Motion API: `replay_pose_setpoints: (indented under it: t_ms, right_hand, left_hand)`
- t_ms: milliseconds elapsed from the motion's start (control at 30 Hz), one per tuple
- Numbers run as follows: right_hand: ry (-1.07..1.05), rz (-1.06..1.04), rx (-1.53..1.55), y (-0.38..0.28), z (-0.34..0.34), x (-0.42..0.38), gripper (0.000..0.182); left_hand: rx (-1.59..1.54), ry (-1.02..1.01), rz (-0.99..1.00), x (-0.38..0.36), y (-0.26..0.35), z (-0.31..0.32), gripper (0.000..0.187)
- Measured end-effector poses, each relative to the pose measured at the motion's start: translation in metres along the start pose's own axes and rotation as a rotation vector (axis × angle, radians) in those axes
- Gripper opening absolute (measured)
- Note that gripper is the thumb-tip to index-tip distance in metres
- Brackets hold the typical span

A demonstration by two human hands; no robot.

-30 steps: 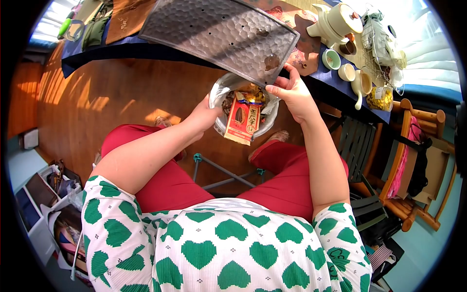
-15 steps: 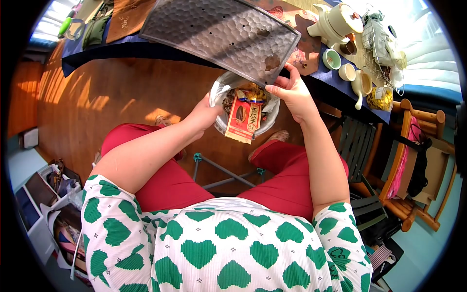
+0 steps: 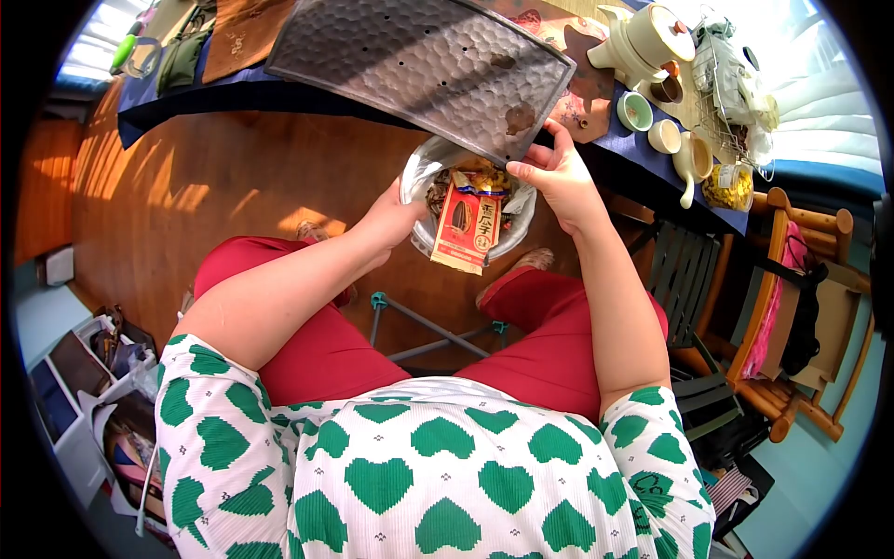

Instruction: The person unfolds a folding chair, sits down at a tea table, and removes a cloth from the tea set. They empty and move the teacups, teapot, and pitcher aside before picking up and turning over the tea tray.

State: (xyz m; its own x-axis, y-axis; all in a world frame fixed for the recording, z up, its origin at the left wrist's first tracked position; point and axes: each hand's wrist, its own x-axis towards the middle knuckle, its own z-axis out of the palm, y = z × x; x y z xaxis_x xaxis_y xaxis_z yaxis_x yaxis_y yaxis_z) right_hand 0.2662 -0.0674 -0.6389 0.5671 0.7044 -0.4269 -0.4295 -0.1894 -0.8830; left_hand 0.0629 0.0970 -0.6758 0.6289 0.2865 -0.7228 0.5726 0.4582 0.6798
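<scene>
R hand: right hand (image 3: 559,182) up at the lower corner of the metal tray (image 3: 424,61), thumb and fingers pinched on its edge, tray gripped
L hand: left hand (image 3: 396,216) at the near-left rim of the bin (image 3: 421,172); fingers hidden behind the liner, can't tell if curled or spread, looks pressed against the rim
Tray: dimpled grey metal w/ small holes, tilted, low corner hanging right over the bin mouth; brown wet scraps stuck near that corner, one more smudge higher up
Bin: round, clear plastic liner, sits on the floor btwn the knees, just under the tray corner
In bin: red packet (image 3: 466,226) w/ a seed pic, leaning over the near rim; yellowish wrappers and dark bits behind it
Legs: red trousers (image 3: 307,345) either side of the bin, green-heart top at bottom of view
Floor: wood floor (image 3: 186,196), sun stripes on the left
Tabletop: tabletop (image 3: 643,158) w/ blue cloth runs behind the tray; pale teapot (image 3: 643,42) far right, small cups (image 3: 635,112) just beside it, jar of yellow stuff (image 3: 728,189) at the edge
Further out: wooden chair (image 3: 801,307) w/ pink cloth on the right, well apart from the hands; cluttered shelf bottom left
</scene>
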Motion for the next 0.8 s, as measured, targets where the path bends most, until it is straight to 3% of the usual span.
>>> replay_pose_setpoints:
  t_ms: [800]
  right_hand:
    - [0.009,0.003,0.004,-0.0019,0.0026,-0.0011,0.076]
  left_hand:
    - [0.023,0.013,0.005,-0.0012,0.0001,0.001,0.061]
